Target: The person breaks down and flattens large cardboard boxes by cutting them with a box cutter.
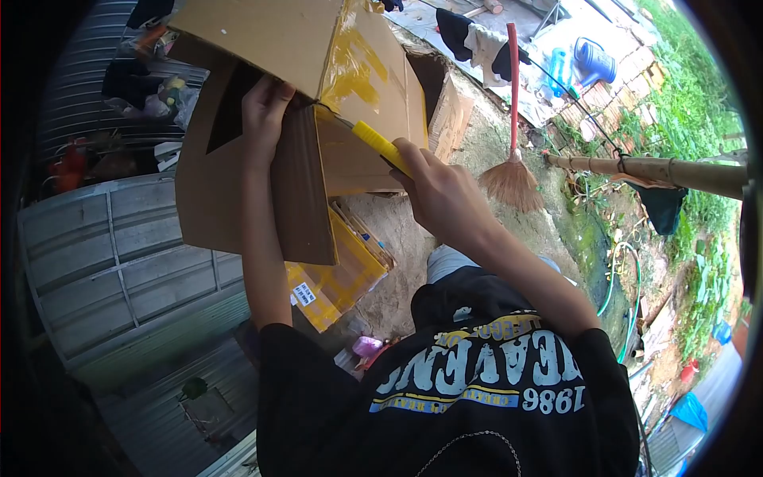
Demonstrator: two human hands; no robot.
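Observation:
A large brown cardboard box [381,60] with yellow tape along its seam is held up in front of me, its flaps hanging open. My left hand [265,115] grips a flap edge near the box's corner, fingers partly hidden behind the cardboard. In my right hand [433,179] is a yellow-handled cutter [379,146], closed in my fingers. Its tip points up and left to the taped corner, close to my left hand; whether the blade touches the cardboard is hard to tell.
Below the box lies a flattened, yellow-taped carton [338,274]. A red-handled broom [513,171] stands right of it. A bamboo pole [675,173] juts in from the right. Metal panels [119,254] are at left, and a blue watering can [596,62] sits at upper right.

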